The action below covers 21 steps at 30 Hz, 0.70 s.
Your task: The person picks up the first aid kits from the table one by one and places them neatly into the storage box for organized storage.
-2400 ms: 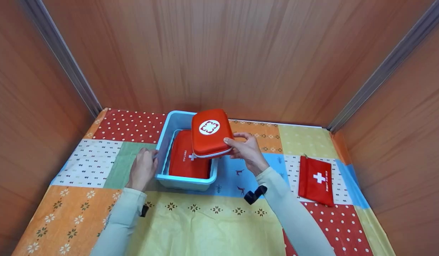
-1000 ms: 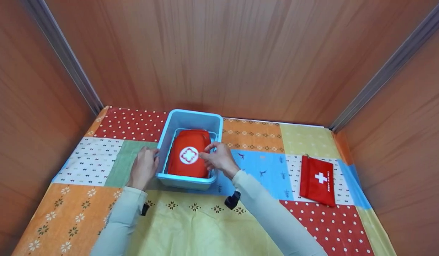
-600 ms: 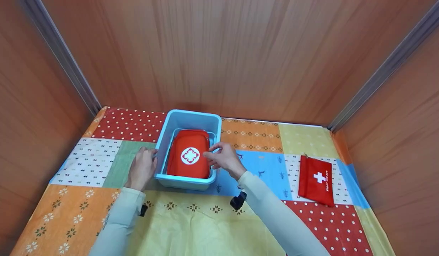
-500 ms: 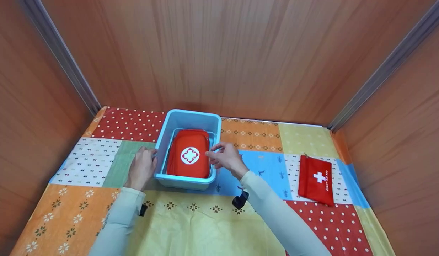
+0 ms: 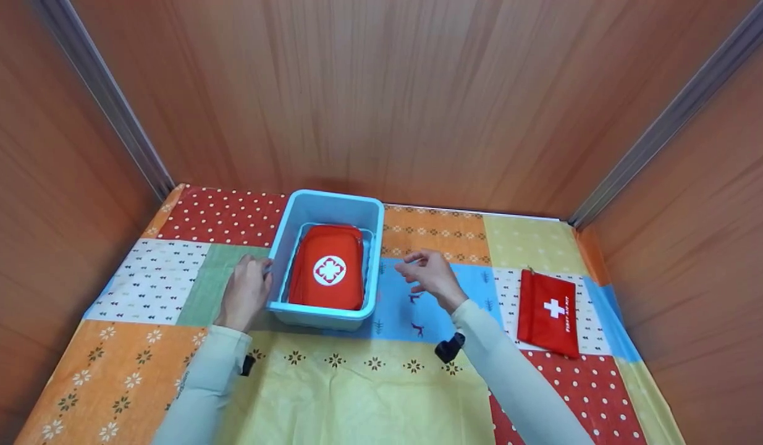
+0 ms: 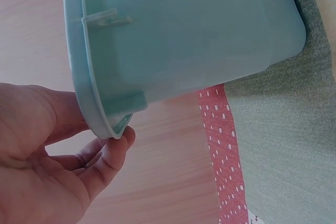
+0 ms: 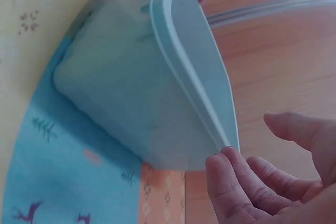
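Observation:
A light blue plastic bin stands on the patchwork cloth. Inside it lies a red first aid case with a white round emblem, on top of another red first aid pouch that it mostly hides. My left hand grips the bin's left rim; in the left wrist view the thumb and fingers of that hand pinch the rim. To the right of the bin, my right hand hovers over the blue patch with nothing in it. Its fingers are loosely bent, thumb apart.
A red first aid kit pouch with a white cross lies flat at the right of the cloth. Wood-patterned panels rise behind and on both sides. The patchwork cloth covers the table.
My right hand lowered the red first aid case into the bin, let it go and moved off to the right. My left hand has kept its hold on the rim.

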Each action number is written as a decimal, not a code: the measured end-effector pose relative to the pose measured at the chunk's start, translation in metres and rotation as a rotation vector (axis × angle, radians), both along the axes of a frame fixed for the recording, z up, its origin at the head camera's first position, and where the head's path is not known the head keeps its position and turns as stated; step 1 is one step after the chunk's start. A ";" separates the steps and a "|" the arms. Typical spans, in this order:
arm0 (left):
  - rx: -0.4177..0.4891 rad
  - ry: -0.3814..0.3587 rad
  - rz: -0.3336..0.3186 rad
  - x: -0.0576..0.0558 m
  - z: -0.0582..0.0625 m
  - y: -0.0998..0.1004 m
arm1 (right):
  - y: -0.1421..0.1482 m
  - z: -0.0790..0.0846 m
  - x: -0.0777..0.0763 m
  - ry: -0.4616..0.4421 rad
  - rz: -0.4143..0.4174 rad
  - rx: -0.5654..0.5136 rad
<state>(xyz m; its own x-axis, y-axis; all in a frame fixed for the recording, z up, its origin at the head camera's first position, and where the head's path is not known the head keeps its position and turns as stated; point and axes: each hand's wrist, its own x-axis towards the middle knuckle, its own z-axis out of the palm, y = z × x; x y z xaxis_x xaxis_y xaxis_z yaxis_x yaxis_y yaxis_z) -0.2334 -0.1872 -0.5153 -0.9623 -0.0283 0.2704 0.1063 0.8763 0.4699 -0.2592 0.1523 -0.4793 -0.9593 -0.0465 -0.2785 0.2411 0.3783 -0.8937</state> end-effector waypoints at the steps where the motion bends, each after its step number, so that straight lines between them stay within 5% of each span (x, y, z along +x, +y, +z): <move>1: 0.001 0.004 -0.002 0.000 0.000 0.000 | 0.006 -0.001 0.000 -0.001 -0.006 0.000; 21: 0.057 -0.035 -0.013 0.001 0.001 -0.002 | 0.153 -0.023 0.015 -0.089 -0.170 0.121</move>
